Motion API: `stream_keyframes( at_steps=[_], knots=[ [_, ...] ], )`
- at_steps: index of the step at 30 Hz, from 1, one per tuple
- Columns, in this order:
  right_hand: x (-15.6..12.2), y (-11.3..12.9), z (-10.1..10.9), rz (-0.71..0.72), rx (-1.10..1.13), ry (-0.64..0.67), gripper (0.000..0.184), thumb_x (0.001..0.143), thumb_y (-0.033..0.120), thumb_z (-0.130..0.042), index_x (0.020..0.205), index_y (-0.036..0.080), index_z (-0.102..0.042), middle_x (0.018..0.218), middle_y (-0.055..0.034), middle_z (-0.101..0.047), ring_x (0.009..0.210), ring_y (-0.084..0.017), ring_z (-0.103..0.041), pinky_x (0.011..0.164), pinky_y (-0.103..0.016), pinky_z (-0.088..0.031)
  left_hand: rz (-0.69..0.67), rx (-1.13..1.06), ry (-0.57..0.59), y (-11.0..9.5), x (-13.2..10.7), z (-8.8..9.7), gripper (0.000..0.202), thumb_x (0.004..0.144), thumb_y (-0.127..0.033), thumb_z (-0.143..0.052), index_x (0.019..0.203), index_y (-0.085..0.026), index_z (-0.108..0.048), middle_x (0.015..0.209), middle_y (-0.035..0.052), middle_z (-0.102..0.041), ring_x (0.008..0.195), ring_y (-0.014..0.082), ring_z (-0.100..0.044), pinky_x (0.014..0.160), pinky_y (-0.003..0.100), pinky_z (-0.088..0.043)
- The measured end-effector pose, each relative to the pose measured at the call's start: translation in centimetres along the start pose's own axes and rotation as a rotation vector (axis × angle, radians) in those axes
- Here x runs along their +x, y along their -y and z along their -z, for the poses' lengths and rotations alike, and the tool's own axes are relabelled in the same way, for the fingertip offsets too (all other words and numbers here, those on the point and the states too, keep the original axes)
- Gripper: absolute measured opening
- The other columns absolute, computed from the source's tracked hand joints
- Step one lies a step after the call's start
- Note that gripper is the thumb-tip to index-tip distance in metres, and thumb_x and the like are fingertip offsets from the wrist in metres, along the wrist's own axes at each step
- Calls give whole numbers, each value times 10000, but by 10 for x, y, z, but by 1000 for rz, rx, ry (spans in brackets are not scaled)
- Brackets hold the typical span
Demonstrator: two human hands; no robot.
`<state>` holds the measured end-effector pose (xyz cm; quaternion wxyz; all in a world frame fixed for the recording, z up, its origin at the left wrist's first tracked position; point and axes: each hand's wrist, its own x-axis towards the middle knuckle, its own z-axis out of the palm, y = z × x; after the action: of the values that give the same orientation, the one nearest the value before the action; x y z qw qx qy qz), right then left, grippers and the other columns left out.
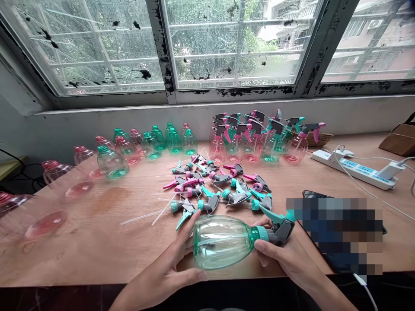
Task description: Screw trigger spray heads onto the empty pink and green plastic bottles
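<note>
A clear green spray bottle lies sideways between my hands, just above the table's front edge. Its base is cradled by my left hand, thumb below and fingers behind. At the neck, my right hand grips the teal collar of the grey and teal spray head, which sits on the bottle's mouth. Just beyond the bottle is a pile of loose trigger spray heads, pink, teal and grey, with thin clear tubes. Part of my left fingers is hidden behind the bottle.
Open pink and green bottles stand along the left and back. Several bottles with spray heads are grouped at the back right. A white power strip, a phone-like device with a cable and a cardboard box lie right.
</note>
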<state>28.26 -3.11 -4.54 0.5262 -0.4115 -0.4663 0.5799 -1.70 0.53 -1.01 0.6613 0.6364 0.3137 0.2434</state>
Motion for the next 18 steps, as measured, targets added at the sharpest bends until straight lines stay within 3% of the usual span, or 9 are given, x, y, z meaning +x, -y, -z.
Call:
stream_keyframes(
  at_steps=[5,11,18],
  knots=[
    [0,-1,0,15,23,-3,320,854,412,-853,976,207,-640,588,49,-668,504,-121,-565,522,-233,-488,46,-28,15,1,-1,2,985,930,-334,-745,1628,-463,-61,1763,-23,-80,1618,308,-69,1309,488,-150],
    [-2,2,-3,-14,31,-39,425,818,438,-879,1085,213,-635,573,58,-661,506,-131,-580,534,-246,-506,62,-84,-16,2,0,0,1007,892,-353,-784,1640,-399,-110,1757,24,-129,1608,323,-137,1302,488,-177],
    [0,3,-5,8,24,-43,391,837,469,-852,1024,206,-632,547,47,-651,474,-139,-560,512,-257,-485,5,4,5,-2,2,0,959,949,-215,-710,1623,-473,-78,1762,-26,-85,1621,293,-53,1299,484,-208]
  ],
)
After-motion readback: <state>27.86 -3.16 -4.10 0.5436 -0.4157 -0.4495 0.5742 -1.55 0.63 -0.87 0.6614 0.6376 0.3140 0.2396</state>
